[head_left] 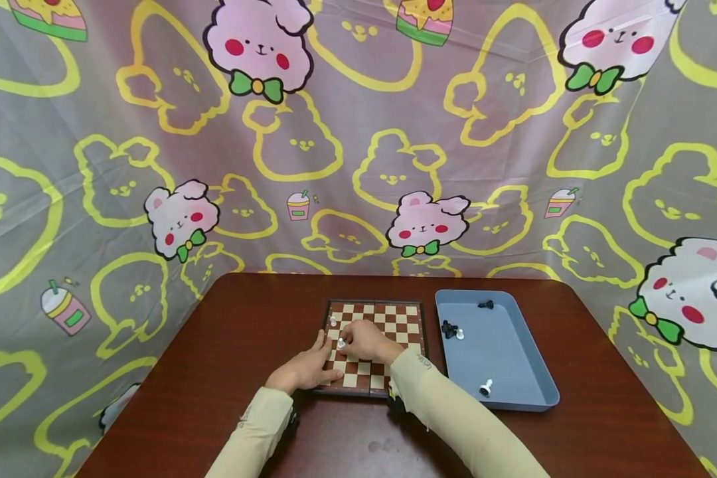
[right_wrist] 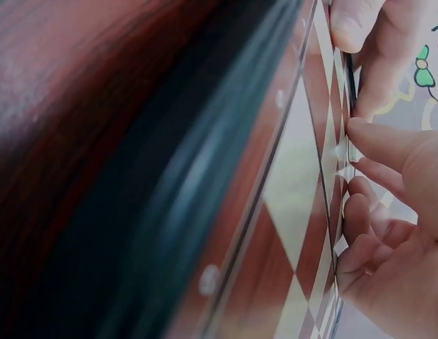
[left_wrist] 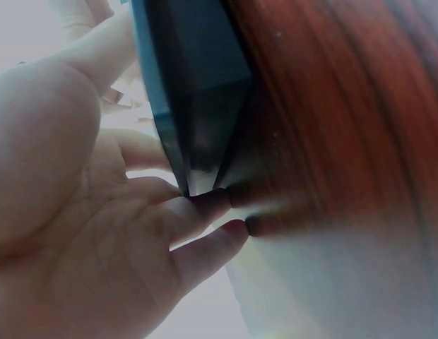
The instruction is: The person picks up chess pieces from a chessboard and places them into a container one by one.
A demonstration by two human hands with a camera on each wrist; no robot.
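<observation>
A brown and cream chessboard (head_left: 396, 326) with a dark rim lies on the table. My right hand (head_left: 367, 341) is over its left half, pinching a small white chess pawn (head_left: 341, 343) between thumb and fingertips, low over the squares. Another white chess piece (head_left: 332, 320) stands farther back near the left edge. At the board's front left corner, my left hand (head_left: 307, 369) rests with fingers spread and thumb over the squares. The left wrist view shows its fingertips on the table beside the board's dark side (left_wrist: 198, 92).
To the right of the board sits a blue-grey tray (head_left: 502, 358). Black chess pieces (head_left: 449, 328), another black piece (head_left: 486, 305), a white piece (head_left: 460, 334) and a second white piece (head_left: 486, 388) are in it. A patterned cloth (head_left: 346, 153) hangs behind the brown table (head_left: 245, 318).
</observation>
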